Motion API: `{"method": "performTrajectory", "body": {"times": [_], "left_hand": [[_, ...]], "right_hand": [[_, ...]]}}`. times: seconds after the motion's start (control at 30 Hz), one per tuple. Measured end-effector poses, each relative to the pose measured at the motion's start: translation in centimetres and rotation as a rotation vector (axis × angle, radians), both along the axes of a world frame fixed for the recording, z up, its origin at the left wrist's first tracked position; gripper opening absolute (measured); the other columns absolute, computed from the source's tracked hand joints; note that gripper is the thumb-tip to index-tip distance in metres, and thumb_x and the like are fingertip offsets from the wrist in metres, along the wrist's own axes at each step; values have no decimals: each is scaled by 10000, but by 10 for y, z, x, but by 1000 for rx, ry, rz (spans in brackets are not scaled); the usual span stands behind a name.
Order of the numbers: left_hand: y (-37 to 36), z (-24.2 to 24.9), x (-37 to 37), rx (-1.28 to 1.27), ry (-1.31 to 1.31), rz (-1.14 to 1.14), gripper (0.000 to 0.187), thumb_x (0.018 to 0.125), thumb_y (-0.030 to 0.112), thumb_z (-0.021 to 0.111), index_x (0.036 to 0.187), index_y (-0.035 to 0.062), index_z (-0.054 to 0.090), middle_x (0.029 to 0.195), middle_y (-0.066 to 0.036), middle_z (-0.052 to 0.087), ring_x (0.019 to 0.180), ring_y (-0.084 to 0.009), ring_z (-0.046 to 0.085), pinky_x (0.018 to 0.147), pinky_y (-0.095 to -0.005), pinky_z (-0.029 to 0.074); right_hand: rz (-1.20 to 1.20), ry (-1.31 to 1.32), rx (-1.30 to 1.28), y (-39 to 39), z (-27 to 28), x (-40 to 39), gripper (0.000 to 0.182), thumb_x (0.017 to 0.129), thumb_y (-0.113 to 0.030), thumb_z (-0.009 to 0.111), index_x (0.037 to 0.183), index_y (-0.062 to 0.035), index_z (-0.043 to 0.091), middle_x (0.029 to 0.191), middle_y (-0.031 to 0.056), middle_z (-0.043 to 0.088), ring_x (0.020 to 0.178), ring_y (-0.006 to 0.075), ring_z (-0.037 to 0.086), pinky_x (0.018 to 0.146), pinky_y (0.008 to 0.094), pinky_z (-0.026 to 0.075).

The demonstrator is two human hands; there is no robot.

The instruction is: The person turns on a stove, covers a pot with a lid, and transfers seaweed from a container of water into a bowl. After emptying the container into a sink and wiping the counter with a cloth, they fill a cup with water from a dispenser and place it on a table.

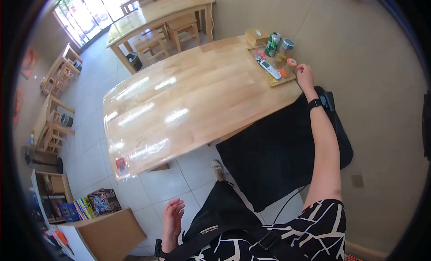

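My right hand (305, 77) reaches to the tray at the table's far right corner. Its fingers are curled together, fingertips right beside a small clear jar with an orange lid (292, 62); I cannot tell what, if anything, is in them. The wooden tray (281, 83) also carries a white remote control (270, 70), a green can (272, 44) and a taller jar with a silvery lid (287, 44). Low in the view, my left hand (173, 216) is raised in the air before my body, fingers loosely bent and apart, holding nothing.
The wooden table (188, 99) has a glossy clear cover, with a small red-and-white item (121, 164) at its near left corner. A tissue box (257, 37) stands behind the tray. Black cloth (269, 157) hangs beneath my right arm. A cardboard box (112, 232) sits lower left.
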State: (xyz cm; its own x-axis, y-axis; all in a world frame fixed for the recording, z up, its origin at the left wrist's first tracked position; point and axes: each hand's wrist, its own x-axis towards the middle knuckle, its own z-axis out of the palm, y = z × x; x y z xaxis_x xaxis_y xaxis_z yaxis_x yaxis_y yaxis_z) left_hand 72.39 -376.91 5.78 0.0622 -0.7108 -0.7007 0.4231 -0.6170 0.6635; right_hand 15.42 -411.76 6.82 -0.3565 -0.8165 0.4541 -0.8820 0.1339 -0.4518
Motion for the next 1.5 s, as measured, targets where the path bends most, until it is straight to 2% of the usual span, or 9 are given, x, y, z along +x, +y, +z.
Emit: {"method": "performTrajectory", "body": {"times": [0.23, 0.57, 0.63, 0.77, 1.03, 1.1, 1.33, 1.4, 1.5], "left_hand": [[-123, 5, -20, 110, 10, 21, 209, 805, 146, 482, 1001, 75, 504, 956, -44, 555, 874, -143, 509, 758, -265, 386], [-210, 2, -36, 163, 9, -134, 181, 834, 124, 458, 994, 59, 512, 955, -49, 558, 863, -135, 526, 753, -257, 395], [-220, 3, -38, 143, 1, -186, 183, 835, 125, 464, 1000, 61, 512, 954, -49, 559, 871, -134, 526, 756, -255, 395], [-247, 10, -53, -95, -258, -448, 216, 840, 124, 490, 1043, 50, 502, 986, -51, 553, 901, -128, 523, 779, -263, 398], [-280, 47, -96, -862, -1007, -742, 630, 676, 188, 704, 1192, 32, 378, 1071, -163, 524, 1019, -324, 506, 846, -357, 426], [-270, 30, -83, -533, -753, -780, 672, 631, 231, 737, 1170, 21, 394, 1050, -203, 528, 976, -351, 523, 826, -382, 438], [-256, 25, -26, -473, -535, -727, 689, 639, 258, 747, 1184, 28, 393, 1057, -158, 525, 1003, -266, 521, 865, -335, 407], [-243, 23, -13, -460, -344, -706, 703, 648, 263, 746, 1203, 33, 382, 1082, -136, 515, 1025, -234, 504, 886, -322, 386], [-223, 31, 7, -487, -215, -547, 704, 666, 252, 745, 1220, 36, 368, 1112, -94, 500, 1031, -173, 476, 892, -303, 366]], "right_hand": [[-189, 169, 214, -110, -79, -57, 392, 728, -187, 598, 1098, -83, 525, 1073, 172, 490, 963, 358, 502, 828, 394, 424], [-256, 44, 258, -119, -64, -76, 398, 725, -244, 638, 1037, -38, 504, 981, 188, 532, 890, 299, 536, 768, 364, 441], [-20, -479, 213, -103, -35, -67, 298, 774, -219, 611, 986, -36, 510, 825, 82, 557, 752, 161, 535, 669, 280, 436], [328, -627, 271, -60, 17, 31, 157, 817, -162, 559, 919, -55, 509, 726, -22, 490, 670, 60, 446, 605, 227, 396], [734, -568, 675, 23, 19, 296, 264, 787, -294, 549, 857, -41, 524, 722, 151, 551, 662, 277, 570, 581, 353, 439], [820, -419, 533, 26, 29, 325, 276, 769, -305, 568, 865, -47, 539, 754, 154, 565, 698, 317, 579, 592, 367, 454], [1218, -388, 283, 5, 26, 375, 267, 740, -280, 586, 891, -60, 565, 744, 122, 556, 638, 319, 563, 537, 349, 451], [1632, -307, 222, -4, 32, 389, 236, 740, -258, 589, 869, -61, 577, 711, 97, 534, 589, 303, 546, 508, 333, 446], [1794, -310, 472, -10, 31, 421, 271, 765, -276, 566, 933, -65, 553, 840, 111, 538, 706, 298, 547, 612, 332, 454]]}}
